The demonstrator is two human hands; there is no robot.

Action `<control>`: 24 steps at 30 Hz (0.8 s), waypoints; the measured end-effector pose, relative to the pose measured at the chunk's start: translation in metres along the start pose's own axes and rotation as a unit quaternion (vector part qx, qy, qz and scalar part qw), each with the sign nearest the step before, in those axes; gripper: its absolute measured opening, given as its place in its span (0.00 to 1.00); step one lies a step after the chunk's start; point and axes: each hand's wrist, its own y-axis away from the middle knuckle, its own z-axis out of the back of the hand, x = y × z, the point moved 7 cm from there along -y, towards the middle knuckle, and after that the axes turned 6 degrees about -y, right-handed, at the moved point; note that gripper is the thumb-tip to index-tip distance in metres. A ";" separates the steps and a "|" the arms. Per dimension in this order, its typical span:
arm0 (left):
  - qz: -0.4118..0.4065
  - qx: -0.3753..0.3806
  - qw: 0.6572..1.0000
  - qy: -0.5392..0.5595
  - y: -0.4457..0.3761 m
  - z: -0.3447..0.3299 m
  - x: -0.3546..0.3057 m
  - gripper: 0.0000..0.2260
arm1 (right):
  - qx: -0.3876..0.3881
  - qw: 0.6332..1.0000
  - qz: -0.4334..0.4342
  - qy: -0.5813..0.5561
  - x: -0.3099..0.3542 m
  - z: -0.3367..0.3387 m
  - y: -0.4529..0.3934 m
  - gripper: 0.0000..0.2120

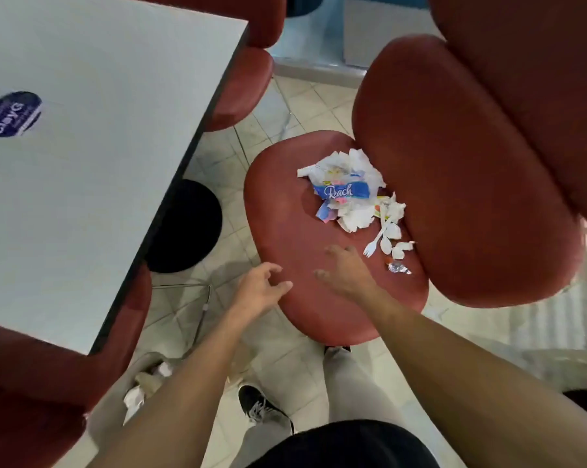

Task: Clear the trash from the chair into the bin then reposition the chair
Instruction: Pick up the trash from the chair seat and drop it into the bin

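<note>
Trash (347,194) heaped mid-frame on red chair (285,211) seat, running diagonally toward lower right, fork (374,239) at near end. Right hand (344,270) spread, empty, nearer, just below pile. Left hand (260,287) loosely curled, empty, at seat edge.

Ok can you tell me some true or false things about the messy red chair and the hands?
1. The trash pile lies on the red chair seat. True.
2. The right hand is holding the white plastic fork. False: it is open and empty, just short of the fork.
3. The left hand is at the seat's near edge, empty. True.
4. The round blue sticker is on the chair. False: it is on the white table.
</note>
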 end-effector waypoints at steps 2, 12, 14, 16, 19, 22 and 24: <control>-0.013 0.002 1.000 -0.006 -0.018 -0.011 -0.030 0.17 | -0.007 1.000 -0.005 -0.017 -0.015 0.018 -0.016 0.29; -0.032 0.033 0.996 -0.070 -0.124 -0.083 -0.119 0.17 | -0.043 0.996 -0.059 -0.049 -0.096 0.086 -0.108 0.27; -0.023 0.037 0.997 -0.066 -0.146 -0.099 -0.124 0.18 | -0.041 0.995 -0.072 -0.062 -0.113 0.088 -0.129 0.27; -0.016 0.039 0.997 -0.063 -0.169 -0.115 -0.128 0.20 | -0.044 0.993 -0.079 -0.073 -0.128 0.088 -0.152 0.27; -0.042 0.034 0.997 -0.062 -0.198 -0.134 -0.135 0.19 | -0.052 0.992 -0.069 -0.092 -0.144 0.085 -0.185 0.29; -0.043 -0.011 0.999 -0.010 -0.231 -0.143 -0.139 0.18 | -0.065 0.988 -0.059 -0.127 -0.155 0.078 -0.217 0.34; -0.031 -0.053 0.998 0.005 -0.251 -0.146 -0.134 0.18 | -0.067 0.985 -0.065 -0.145 -0.159 0.070 -0.234 0.36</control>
